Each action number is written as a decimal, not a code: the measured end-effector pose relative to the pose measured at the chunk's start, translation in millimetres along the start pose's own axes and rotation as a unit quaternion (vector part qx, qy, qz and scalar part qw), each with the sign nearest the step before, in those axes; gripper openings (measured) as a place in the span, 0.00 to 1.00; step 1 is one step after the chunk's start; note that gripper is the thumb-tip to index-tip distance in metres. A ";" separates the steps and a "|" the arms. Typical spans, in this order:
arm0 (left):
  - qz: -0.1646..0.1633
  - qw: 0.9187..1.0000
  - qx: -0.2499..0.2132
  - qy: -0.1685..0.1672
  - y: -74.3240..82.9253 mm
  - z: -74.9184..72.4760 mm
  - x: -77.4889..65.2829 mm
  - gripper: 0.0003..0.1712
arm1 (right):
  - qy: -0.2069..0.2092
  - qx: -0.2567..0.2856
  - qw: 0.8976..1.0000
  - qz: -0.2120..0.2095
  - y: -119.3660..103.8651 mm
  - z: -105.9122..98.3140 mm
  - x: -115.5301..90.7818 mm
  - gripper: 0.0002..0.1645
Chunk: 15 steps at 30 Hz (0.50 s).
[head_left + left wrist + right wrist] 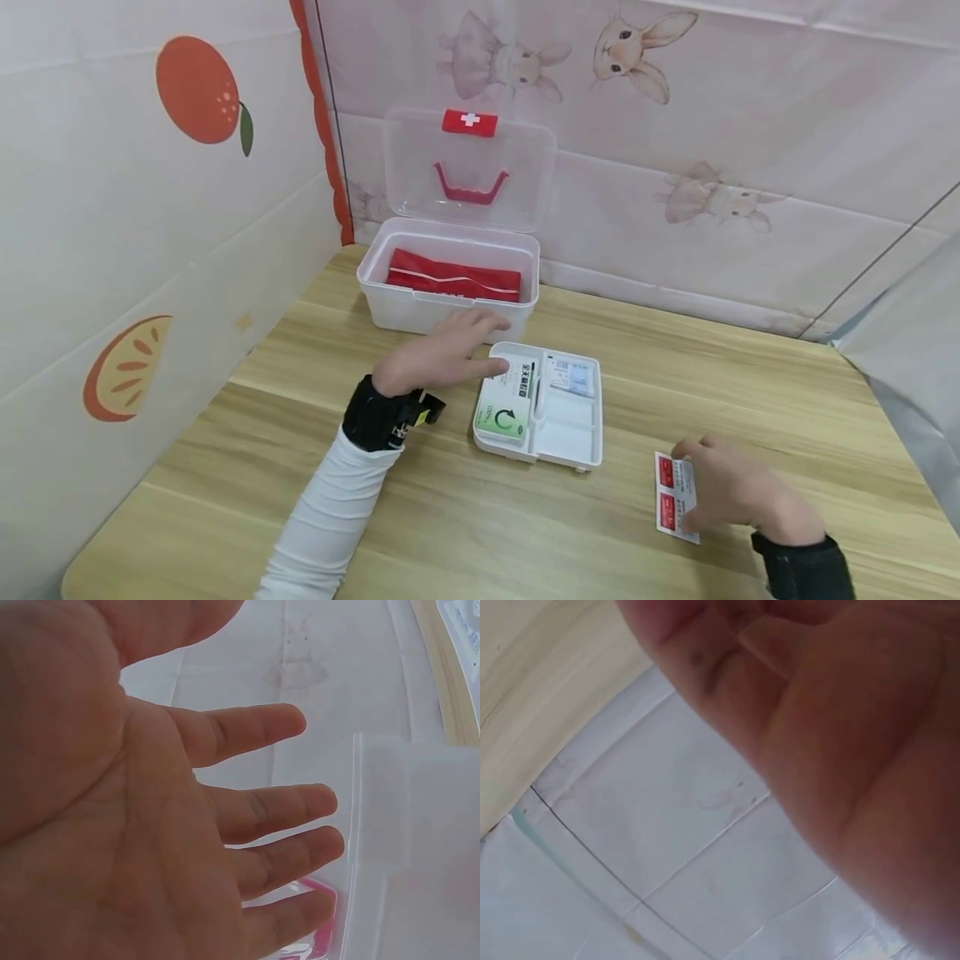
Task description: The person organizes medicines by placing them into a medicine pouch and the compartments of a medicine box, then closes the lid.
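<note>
My left hand [444,354] hovers with straight, spread fingers in front of the clear first-aid box [450,310]. Its thumb overlaps a green and white medicine box [504,414], which lies in the left part of a white tray [567,454]. In the left wrist view the palm [135,825] faces the camera and holds nothing. On the right, a flat red and white packet [667,498] lies under my right hand [738,492]. Thumb and fingers stand apart over the packet's right side, partly hiding it. The right wrist view shows only palm and bent fingers, not the packet.
The first-aid box stands at the back with its lid [472,171] raised against the wall and a red pouch [457,277] inside. A small blue and white packet [572,376] lies in the tray's upper right compartment. Patterned sheets surround the wooden table [600,542].
</note>
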<state>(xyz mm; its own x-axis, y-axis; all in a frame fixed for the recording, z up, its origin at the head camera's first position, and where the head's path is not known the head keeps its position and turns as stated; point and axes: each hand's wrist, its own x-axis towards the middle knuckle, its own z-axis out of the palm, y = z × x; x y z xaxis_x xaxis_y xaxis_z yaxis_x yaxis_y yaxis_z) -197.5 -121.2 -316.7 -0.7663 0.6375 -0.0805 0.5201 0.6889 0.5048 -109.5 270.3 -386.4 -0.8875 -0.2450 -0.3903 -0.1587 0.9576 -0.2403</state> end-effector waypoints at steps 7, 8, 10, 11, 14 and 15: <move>-0.011 1.000 -0.004 -0.009 -1.6 -0.2 -1.2 0.38 | 0.009 0.000 1.000 0.010 -9.6 10.8 5.7 0.47; -0.014 1.000 -0.005 -0.010 -2.0 -0.5 -1.6 0.38 | 0.008 0.001 1.000 0.015 -9.9 10.9 6.9 0.46; -0.019 1.000 -0.008 -0.012 -3.1 -1.0 -2.5 0.38 | 0.009 0.003 1.000 0.020 -9.9 10.5 9.7 0.44; -0.021 1.000 -0.009 -0.013 -3.8 -1.4 -3.2 0.38 | 0.009 0.006 1.000 0.021 -9.8 10.2 10.9 0.43; -0.022 1.000 -0.007 -0.014 -5.7 -2.0 -4.8 0.37 | 0.014 0.011 1.000 0.023 -9.3 10.8 14.1 0.39; -0.022 1.000 -0.005 -0.014 -6.3 -2.1 -5.4 0.37 | 0.016 0.012 1.000 0.020 -9.3 11.1 14.7 0.38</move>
<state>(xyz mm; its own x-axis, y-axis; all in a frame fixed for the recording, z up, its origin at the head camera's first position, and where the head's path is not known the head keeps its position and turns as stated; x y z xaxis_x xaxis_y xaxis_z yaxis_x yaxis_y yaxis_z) -197.5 -129.7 -317.6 -0.7772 0.6164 -0.1267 0.4823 0.7128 0.5092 -116.3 256.1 -399.9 -0.9065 -0.2017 -0.3708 -0.1135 0.9626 -0.2459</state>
